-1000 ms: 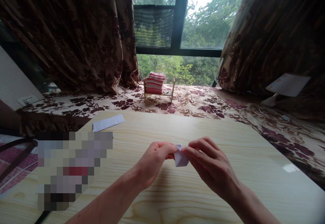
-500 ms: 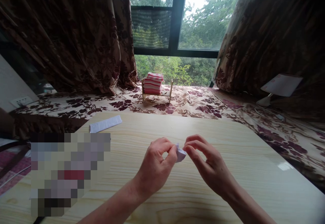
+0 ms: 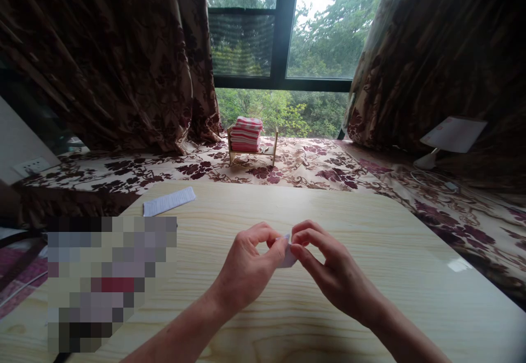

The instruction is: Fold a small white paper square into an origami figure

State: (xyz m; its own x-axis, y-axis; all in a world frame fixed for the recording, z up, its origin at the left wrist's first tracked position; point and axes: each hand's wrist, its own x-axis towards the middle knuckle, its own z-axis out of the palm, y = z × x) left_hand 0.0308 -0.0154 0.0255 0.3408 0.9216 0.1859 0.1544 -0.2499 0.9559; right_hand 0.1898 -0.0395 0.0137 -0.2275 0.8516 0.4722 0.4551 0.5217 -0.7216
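Note:
A small folded piece of white paper is held above the middle of the wood-grain table. My left hand pinches it between thumb and forefinger from the left. From the right, my right hand brings its thumb and fingertips together at the paper's right edge. The fingers cover much of the paper, so its full folded shape is hidden.
A folded paper strip lies at the table's far left. Blurred-out items cover the left side. Behind the table, a small wooden rack with pink striped cloths and a lamp stand on patterned fabric.
My right hand has moved left, closer to my left hand, and its fingertips now meet the paper. The paper has turned a little between the fingers. The view has shifted slightly.

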